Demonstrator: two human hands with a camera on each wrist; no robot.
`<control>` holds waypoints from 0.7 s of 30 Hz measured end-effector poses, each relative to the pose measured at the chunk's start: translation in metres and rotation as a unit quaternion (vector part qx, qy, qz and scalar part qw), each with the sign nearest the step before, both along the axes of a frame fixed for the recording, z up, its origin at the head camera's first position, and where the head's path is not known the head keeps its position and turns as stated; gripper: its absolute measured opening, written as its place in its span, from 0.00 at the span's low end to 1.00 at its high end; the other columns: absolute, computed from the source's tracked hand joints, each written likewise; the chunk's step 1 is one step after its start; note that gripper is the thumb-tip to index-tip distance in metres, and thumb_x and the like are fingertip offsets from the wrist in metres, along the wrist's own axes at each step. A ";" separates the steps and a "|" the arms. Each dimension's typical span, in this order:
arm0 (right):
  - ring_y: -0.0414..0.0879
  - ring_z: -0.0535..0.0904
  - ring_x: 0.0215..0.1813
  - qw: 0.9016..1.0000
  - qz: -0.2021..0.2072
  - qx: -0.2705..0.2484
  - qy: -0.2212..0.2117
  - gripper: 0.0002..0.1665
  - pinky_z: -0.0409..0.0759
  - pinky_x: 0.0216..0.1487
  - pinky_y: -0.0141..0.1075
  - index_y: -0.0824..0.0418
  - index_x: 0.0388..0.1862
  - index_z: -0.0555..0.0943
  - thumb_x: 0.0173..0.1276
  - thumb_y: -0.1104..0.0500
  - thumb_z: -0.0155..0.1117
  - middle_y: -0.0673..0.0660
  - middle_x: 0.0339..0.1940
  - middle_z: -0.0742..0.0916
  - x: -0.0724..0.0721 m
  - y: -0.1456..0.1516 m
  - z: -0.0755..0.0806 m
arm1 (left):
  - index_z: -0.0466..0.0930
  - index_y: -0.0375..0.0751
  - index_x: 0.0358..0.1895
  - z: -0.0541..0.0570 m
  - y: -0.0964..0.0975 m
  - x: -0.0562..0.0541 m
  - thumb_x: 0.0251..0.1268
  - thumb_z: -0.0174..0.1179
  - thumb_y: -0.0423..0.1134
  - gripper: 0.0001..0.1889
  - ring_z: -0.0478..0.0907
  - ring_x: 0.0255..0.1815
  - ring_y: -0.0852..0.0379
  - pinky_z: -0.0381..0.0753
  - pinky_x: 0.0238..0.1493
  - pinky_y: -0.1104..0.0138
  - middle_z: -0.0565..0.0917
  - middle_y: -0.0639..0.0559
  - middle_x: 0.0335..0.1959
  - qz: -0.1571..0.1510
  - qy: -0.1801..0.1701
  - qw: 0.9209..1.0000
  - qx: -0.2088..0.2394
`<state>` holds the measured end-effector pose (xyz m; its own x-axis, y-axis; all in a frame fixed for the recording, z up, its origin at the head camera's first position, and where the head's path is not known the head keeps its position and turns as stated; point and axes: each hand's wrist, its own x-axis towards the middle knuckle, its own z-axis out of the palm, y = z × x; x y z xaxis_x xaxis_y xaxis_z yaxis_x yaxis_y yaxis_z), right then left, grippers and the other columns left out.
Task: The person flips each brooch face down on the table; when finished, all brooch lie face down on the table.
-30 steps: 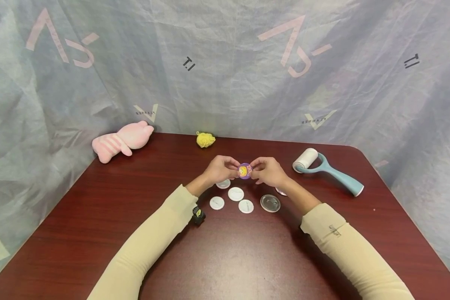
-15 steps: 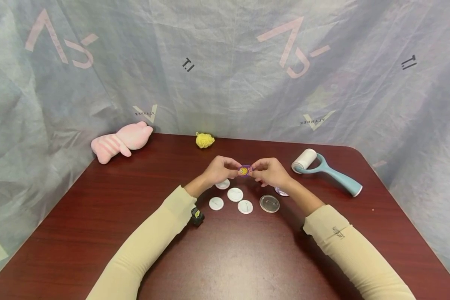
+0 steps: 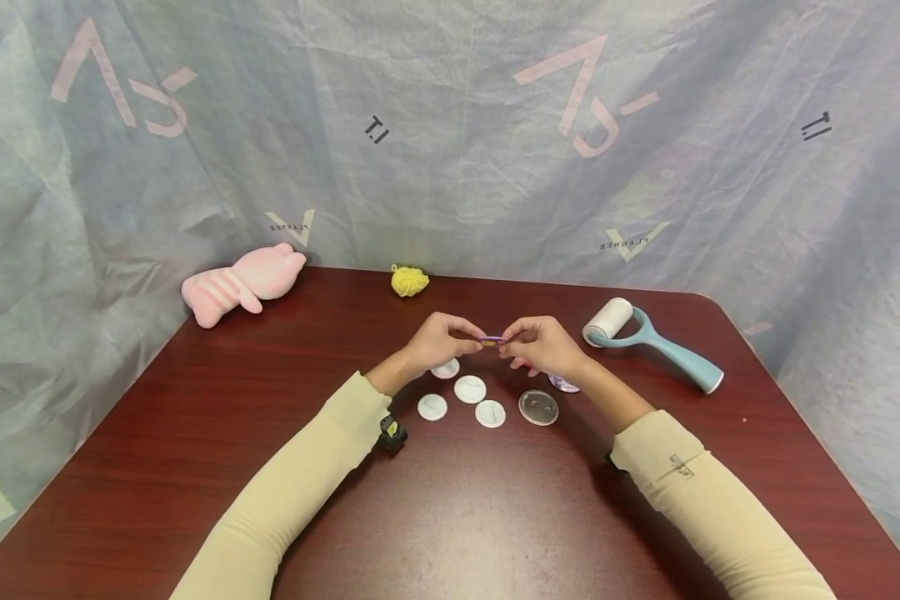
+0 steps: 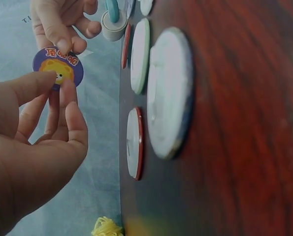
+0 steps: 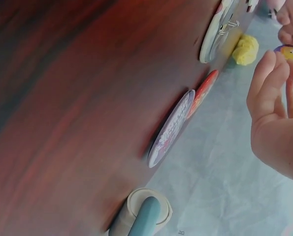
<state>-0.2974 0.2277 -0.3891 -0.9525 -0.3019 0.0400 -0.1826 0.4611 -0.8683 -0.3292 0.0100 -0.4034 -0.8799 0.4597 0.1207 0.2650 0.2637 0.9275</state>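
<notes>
A round purple pin badge (image 4: 63, 67) with a yellow cartoon lion is held above the table between both hands. My left hand (image 3: 438, 342) pinches its left edge between thumb and fingers. On the opposite edge, the right hand (image 3: 546, 343) pinches it too. The badge lies nearly edge-on in the head view. Below the hands, several badges lie pin side up, among them a white-backed one (image 3: 470, 389) and a larger metal-backed one (image 3: 538, 407). A purple-and-white badge (image 5: 172, 129) and a red badge (image 5: 204, 93) rest face up near the right hand.
A lint roller (image 3: 648, 337) with a blue handle lies at the right. Toward the back edge sit a yellow ball of yarn (image 3: 409, 282) and a pink plush toy (image 3: 243, 285). A grey printed curtain (image 3: 450, 167) hangs behind the dark red table (image 3: 450, 517).
The lion badge has tilted from facing the head camera to nearly edge-on. Both hands keep their pinch, almost in place; the right forearm has shifted slightly.
</notes>
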 end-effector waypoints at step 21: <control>0.46 0.84 0.28 0.999 -0.020 -0.002 -0.027 0.12 0.78 0.21 0.33 0.67 0.49 0.83 0.69 0.65 0.61 0.71 0.43 0.87 -0.001 0.003 -0.006 | 0.87 0.33 0.43 -0.004 0.002 0.003 0.56 0.68 0.27 0.11 0.79 0.49 0.57 0.75 0.47 0.70 0.87 0.45 0.46 0.022 -0.032 0.999 0.000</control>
